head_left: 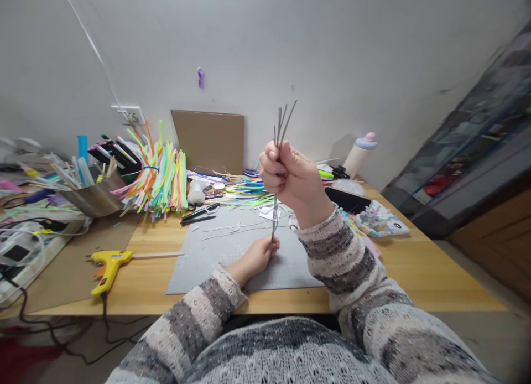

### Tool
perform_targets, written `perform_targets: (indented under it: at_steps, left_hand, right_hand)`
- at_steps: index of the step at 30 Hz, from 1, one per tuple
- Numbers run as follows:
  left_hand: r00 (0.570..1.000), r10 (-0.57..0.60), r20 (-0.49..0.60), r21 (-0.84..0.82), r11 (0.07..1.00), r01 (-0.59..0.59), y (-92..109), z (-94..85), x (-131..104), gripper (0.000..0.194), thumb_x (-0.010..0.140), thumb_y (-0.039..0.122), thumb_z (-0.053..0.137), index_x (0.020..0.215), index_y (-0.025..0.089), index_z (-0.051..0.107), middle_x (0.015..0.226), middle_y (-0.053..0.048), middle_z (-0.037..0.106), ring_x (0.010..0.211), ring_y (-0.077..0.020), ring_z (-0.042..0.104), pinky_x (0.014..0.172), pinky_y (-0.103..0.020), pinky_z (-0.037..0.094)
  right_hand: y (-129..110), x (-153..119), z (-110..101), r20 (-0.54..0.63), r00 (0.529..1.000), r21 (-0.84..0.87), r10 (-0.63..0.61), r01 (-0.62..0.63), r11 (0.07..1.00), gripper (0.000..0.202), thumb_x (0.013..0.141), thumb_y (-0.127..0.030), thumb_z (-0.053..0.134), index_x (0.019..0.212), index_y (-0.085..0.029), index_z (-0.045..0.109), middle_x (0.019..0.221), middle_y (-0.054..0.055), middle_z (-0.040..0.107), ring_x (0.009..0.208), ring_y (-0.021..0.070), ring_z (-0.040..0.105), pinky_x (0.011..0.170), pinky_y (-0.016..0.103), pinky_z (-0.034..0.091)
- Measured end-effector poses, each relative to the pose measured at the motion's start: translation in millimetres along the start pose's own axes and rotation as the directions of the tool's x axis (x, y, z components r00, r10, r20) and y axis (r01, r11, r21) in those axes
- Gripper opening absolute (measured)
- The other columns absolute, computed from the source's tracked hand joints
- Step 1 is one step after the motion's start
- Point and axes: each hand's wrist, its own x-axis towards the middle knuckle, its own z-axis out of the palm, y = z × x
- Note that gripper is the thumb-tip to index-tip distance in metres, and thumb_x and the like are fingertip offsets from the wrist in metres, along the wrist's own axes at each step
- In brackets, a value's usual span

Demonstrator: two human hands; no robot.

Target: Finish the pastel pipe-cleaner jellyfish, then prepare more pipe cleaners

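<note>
A slim bundle of dark grey craft wires (275, 213) stands upright between my two hands. My right hand (286, 168) is raised and closed round its upper part, and several wire ends fan out above the fist. Lower down, my left hand (262, 254) pinches the bottom of the bundle just over the grey cutting mat (199, 273). Loose thin wires (232, 229) lie on the mat behind my left hand, by a small white paper piece (269, 213).
A yellow glue gun (110, 268) lies left of the mat. Behind are a metal pot (93, 196) of sticks, bright pipe cleaners (161, 179), black pens (199, 215) and a brown board (211, 143). On the right are a dark phone-like slab (346, 200) and a pale bottle (357, 157).
</note>
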Motion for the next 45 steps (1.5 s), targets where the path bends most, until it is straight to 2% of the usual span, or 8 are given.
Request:
perform_targets:
  at_steps: [5,9,19,27,30,36,41,45]
  left_hand:
    - [1.000,-0.005,-0.001,-0.006,1.000,0.005,0,-0.1,0,0.012,0.086,0.019,0.038,0.078,0.019,0.047,0.062,0.003,0.045,0.060,-0.0137,0.040,0.061,-0.027,0.033]
    - [1.000,-0.003,-0.003,-0.001,1.000,0.003,-1,0.4,1,0.012,0.086,0.017,0.037,0.079,0.018,0.047,0.062,0.003,0.045,0.060,-0.0136,0.041,0.062,-0.027,0.034]
    - [1.000,0.019,0.000,0.029,0.999,-0.019,1,-0.1,0,0.014,0.086,0.016,0.037,0.076,0.018,0.046,0.062,0.002,0.045,0.061,-0.0137,0.042,0.062,-0.027,0.034]
    - [0.999,0.030,0.010,0.048,0.998,-0.031,2,-0.6,0,0.015,0.086,0.017,0.038,0.073,0.018,0.046,0.063,0.002,0.045,0.062,-0.0134,0.041,0.062,-0.026,0.034]
    - [0.999,0.037,0.012,0.050,0.998,-0.037,3,-0.9,0,0.015,0.086,0.018,0.037,0.073,0.018,0.045,0.064,0.002,0.045,0.062,-0.0134,0.041,0.063,-0.026,0.034]
    - [0.999,0.030,0.016,0.052,0.998,-0.030,3,-0.8,0,0.014,0.086,0.017,0.037,0.074,0.018,0.045,0.063,0.002,0.044,0.061,-0.0134,0.041,0.063,-0.026,0.033]
    - [0.999,0.034,0.019,0.054,0.998,-0.035,1,-0.3,1,0.014,0.086,0.018,0.037,0.075,0.018,0.045,0.063,0.002,0.044,0.061,-0.0133,0.040,0.063,-0.026,0.033]
    - [0.999,0.035,0.022,0.056,0.998,-0.036,1,-0.6,1,0.015,0.086,0.019,0.037,0.073,0.018,0.043,0.063,0.002,0.044,0.062,-0.0133,0.041,0.064,-0.026,0.033]
  right_hand:
    - [2,0,3,-0.100,0.993,-0.015,-0.068,0.067,0.998,0.029,0.090,-0.049,0.055,0.079,-0.022,0.050,0.058,-0.008,0.018,0.044,0.0058,0.010,0.038,0.019,0.012]
    - [2,0,4,-0.179,0.981,-0.059,-0.078,0.068,0.996,0.030,0.091,-0.049,0.053,0.077,-0.023,0.048,0.058,-0.008,0.017,0.045,0.0065,0.010,0.039,0.019,0.013]
    - [-3,-5,10,-0.175,0.984,-0.010,-0.044,0.043,0.999,0.041,0.091,-0.051,0.053,0.068,-0.022,0.036,0.058,-0.008,0.015,0.045,0.0058,0.010,0.040,0.019,0.013]
    - [-4,-6,7,-0.120,0.993,0.033,0.004,0.000,0.999,0.035,0.092,-0.049,0.051,0.074,-0.021,0.039,0.060,-0.008,0.018,0.046,0.0058,0.013,0.040,0.020,0.014]
    - [-4,-6,8,-0.103,0.994,0.016,-0.029,0.031,0.999,0.038,0.088,-0.051,0.057,0.073,-0.021,0.039,0.059,-0.008,0.018,0.045,0.0050,0.013,0.040,0.020,0.012]
    - [5,-6,16,-0.162,0.974,-0.094,-0.161,0.147,0.985,0.037,0.080,-0.053,0.066,0.080,-0.023,0.045,0.056,-0.010,0.020,0.042,0.0045,0.013,0.039,0.022,0.010]
    - [13,-6,19,-0.214,0.926,-0.201,-0.312,0.270,0.942,0.028,0.084,-0.050,0.063,0.089,-0.025,0.051,0.054,-0.010,0.023,0.040,0.0048,0.018,0.037,0.022,0.013]
    - [15,-6,16,-0.186,0.925,-0.201,-0.330,0.293,0.935,0.025,0.080,-0.041,0.070,0.092,-0.025,0.055,0.054,-0.011,0.026,0.039,0.0036,0.019,0.036,0.022,0.013]
